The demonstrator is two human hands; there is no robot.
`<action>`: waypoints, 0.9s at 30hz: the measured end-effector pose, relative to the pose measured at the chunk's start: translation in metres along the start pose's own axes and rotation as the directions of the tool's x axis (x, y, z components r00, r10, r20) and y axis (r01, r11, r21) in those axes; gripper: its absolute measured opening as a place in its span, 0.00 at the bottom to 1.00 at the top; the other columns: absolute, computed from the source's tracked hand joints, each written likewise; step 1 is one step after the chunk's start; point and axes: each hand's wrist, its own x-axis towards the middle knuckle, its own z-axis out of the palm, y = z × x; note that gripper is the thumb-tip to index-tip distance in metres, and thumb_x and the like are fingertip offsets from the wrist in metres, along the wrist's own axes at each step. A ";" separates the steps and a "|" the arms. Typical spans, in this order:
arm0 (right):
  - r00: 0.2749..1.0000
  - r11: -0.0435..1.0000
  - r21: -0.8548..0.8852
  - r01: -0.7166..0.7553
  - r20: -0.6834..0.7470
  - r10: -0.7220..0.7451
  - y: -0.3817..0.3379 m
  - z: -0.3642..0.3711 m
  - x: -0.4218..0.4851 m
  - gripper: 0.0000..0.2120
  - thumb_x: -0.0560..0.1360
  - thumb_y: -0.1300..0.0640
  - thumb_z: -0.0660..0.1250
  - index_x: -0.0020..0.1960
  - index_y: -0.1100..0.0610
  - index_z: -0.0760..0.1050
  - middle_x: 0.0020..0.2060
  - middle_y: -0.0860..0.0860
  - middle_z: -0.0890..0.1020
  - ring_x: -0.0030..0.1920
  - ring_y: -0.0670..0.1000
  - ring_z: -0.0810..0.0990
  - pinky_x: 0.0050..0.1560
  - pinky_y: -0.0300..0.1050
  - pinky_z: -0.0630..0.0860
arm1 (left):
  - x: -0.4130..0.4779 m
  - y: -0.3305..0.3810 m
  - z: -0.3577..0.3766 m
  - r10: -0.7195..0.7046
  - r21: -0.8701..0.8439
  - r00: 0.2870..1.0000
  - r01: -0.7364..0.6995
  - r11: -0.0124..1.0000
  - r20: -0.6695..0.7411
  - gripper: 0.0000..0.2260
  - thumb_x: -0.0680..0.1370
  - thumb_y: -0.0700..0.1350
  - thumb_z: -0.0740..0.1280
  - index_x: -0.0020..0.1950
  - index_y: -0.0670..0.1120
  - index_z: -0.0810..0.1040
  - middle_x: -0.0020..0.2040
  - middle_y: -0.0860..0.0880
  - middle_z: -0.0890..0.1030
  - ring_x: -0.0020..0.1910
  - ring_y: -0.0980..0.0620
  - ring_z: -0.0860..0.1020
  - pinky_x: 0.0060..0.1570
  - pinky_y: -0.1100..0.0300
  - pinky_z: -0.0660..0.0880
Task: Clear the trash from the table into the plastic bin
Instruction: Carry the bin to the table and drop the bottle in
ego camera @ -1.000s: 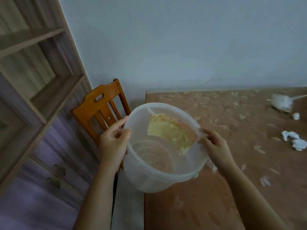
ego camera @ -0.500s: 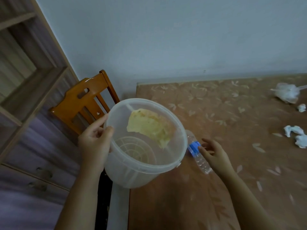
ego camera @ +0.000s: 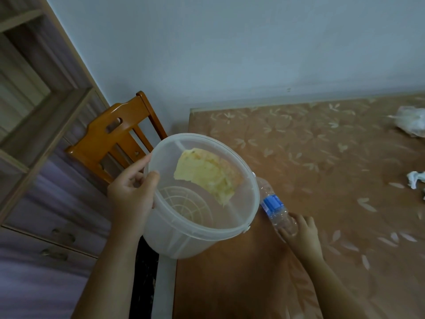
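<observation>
Trash sat inside the plastic bin: a yellow scrap clung to the inner wall on the side away from the left grip. That grip held the bin by its rim, thumb hooked over the edge and inside, fingers curled against the outer wall, so the translucent tub hung tilted with its mouth towards the camera, partly over the near corner of the desk. Just to the right of the bin lay a clear bottle with a blue label, on its side on the desk, its cap end hidden behind the bin's rim. The right grip was closed on the bottle's base end, fingers curved over the top of it and thumb pressed on the near side (the bottle looked to be resting on the desk, though that could not be told for sure). Well to the right of that grip, near the picture's edge, lay a crumpled tissue, and farther back a white plastic bag. Behind the left grip stood a wooden chair, and to its left a shelf unit.
</observation>
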 end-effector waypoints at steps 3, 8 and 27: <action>0.999 0.999 0.034 -0.034 -0.006 0.034 0.003 0.002 -0.001 0.29 0.68 0.55 0.73 0.66 0.56 0.68 0.60 0.58 0.69 0.60 0.59 0.70 0.56 0.54 0.71 | 0.000 0.000 0.000 -0.013 -0.001 1.000 0.013 1.000 -0.006 0.18 0.72 0.40 0.66 0.50 0.65 0.76 0.27 0.60 0.76 0.24 0.60 0.71 0.20 0.67 0.71; 0.995 0.986 0.136 -0.094 -0.007 0.096 0.007 0.003 -0.002 0.32 0.68 0.55 0.73 0.69 0.52 0.64 0.62 0.58 0.67 0.61 0.60 0.69 0.60 0.59 0.70 | -0.001 0.000 0.002 -0.017 -0.012 1.000 0.016 1.000 -0.016 0.17 0.72 0.41 0.66 0.52 0.63 0.75 0.28 0.60 0.76 0.25 0.62 0.73 0.21 0.69 0.71; 0.949 0.877 0.453 0.162 -0.314 -0.013 -0.042 -0.024 -0.019 0.28 0.66 0.58 0.74 0.64 0.48 0.69 0.58 0.51 0.73 0.47 0.50 0.77 0.45 0.39 0.72 | -0.004 -0.008 -0.014 -0.022 -0.088 1.000 0.023 0.996 0.012 0.16 0.73 0.42 0.67 0.54 0.62 0.76 0.29 0.60 0.78 0.27 0.62 0.75 0.21 0.68 0.71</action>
